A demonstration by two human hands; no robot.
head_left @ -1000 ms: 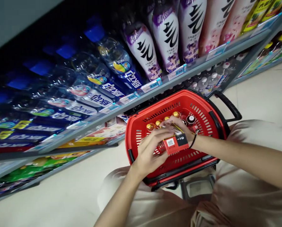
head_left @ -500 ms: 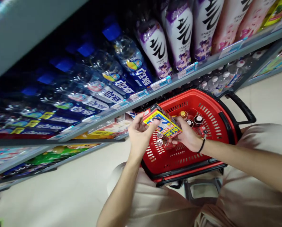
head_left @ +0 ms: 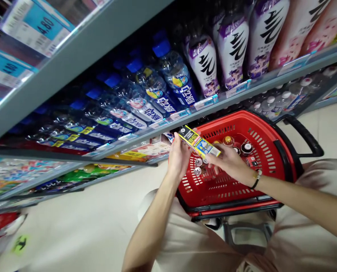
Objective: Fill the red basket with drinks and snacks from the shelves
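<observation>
Between my two hands is a small printed box (head_left: 199, 142) with a black end and yellow and blue printing, a narrow side turned up. My left hand (head_left: 179, 156) grips its black end; my right hand (head_left: 232, 162), with a dark band at the wrist, grips the other end. Beneath them stands a red shopping basket (head_left: 222, 194) with slotted walls. Several capped bottles lie in it, among them one with an orange cap (head_left: 228, 141) and one with a dark cap (head_left: 246, 148). My hands hide part of the basket's contents.
A grey shelf edge (head_left: 145, 130) with price tags runs diagonally past the basket. Behind it stand blue-capped bottles (head_left: 179, 77) and white-and-purple bottles (head_left: 203, 64). The basket's black handle (head_left: 304, 136) sticks out right. Pale floor (head_left: 80, 223) lies at the left, my knees on either side.
The box has been turned in my hands, from its broad yellow and blue face to a narrow side. The view has shifted, showing more of the upper shelf at the left.
</observation>
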